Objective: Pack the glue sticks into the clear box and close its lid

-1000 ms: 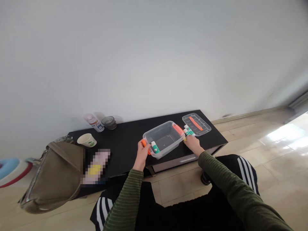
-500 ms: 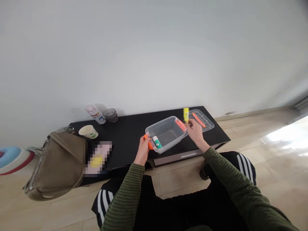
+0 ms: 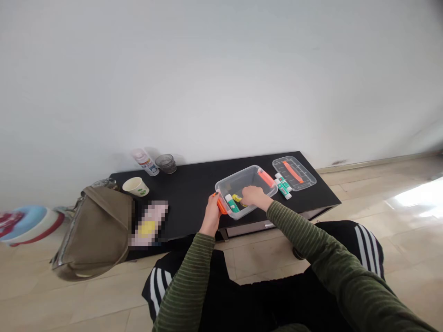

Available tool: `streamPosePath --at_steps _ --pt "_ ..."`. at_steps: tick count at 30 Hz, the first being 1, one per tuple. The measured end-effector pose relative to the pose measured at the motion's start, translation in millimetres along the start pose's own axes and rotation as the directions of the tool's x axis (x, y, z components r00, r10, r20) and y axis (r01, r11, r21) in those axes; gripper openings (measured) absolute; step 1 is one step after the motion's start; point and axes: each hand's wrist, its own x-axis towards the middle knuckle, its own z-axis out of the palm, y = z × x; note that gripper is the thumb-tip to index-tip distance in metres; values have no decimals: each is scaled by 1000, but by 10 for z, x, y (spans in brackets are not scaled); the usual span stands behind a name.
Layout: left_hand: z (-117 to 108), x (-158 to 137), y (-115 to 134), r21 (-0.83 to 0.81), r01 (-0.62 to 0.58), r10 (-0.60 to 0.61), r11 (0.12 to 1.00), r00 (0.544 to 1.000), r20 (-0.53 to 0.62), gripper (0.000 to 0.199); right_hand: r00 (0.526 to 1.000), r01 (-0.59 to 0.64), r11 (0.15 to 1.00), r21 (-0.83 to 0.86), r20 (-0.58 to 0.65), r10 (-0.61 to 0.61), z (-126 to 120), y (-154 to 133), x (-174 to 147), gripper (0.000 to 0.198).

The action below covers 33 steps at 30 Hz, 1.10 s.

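Near its front edge, the black table (image 3: 194, 189) bore one clear box (image 3: 235, 184), with room toward ten o'clock. The left hand (image 3: 211, 214) clasped its rim at eight; the right hand (image 3: 255, 197) curled at one yellow stick (image 3: 237, 198) inside, grip unclear, beside one green stick (image 3: 231, 203). At three, apparently two loose sticks (image 3: 284, 186) crowded one lid (image 3: 293, 172).

In the frame's centre, one clear plastic box (image 3: 237, 183) has two orange latches (image 3: 266, 178), one green-and-white tube (image 3: 232, 204) and one yellow tube (image 3: 236, 198). Right of centre: at least one second green-and-white tube (image 3: 284, 186), one clear lid (image 3: 303, 172). Left: one white paper cup (image 3: 135, 186), one dark glass (image 3: 166, 164), one spray can (image 3: 145, 162), one brown bag (image 3: 97, 230).
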Motion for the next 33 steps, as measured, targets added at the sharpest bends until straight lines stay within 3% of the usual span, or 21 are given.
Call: streamPosePath --at_steps 7,15,17,20,23,25,27,28,30,33 --pt "-5 -15 -2 13 4 -4 1000 1000 20 35 999 36 999 27 -5 -36 26 34 -88 32" --pt "2 -26 15 20 -5 4 1000 999 36 36 992 43 996 76 -120 -34 47 51 -160 27" --pt "1 -21 18 13 -13 13 1000 999 38 36 974 98 986 132 -215 -68 47 69 -180 28" --pt "1 -4 18 -6 -1 1 1000 1000 12 35 872 257 917 305 -482 -84 5 208 -237 31" --pt "6 12 10 -21 28 -28 999 1000 -4 34 718 323 834 448 -690 92 -57 550 -281 34" --pt "14 19 3 -21 36 -36 999 999 -11 33 633 292 803 519 -734 244 -67 864 -274 37" --pt "26 24 -4 -14 39 -39 999 999 -23 32 599 201 808 553 -723 345 -23 1186 -236 35" --pt "33 25 -7 -9 39 -39 999 999 -27 32 619 127 820 558 -691 374 22 1332 -210 32" --pt "47 28 -12 -4 36 -36 999 999 -32 31 703 -44 848 529 -586 403 149 1566 -153 28" --pt "59 26 -16 -5 28 -29 1000 999 -30 30 802 -235 870 433 -420 425 372 1748 -85 29"
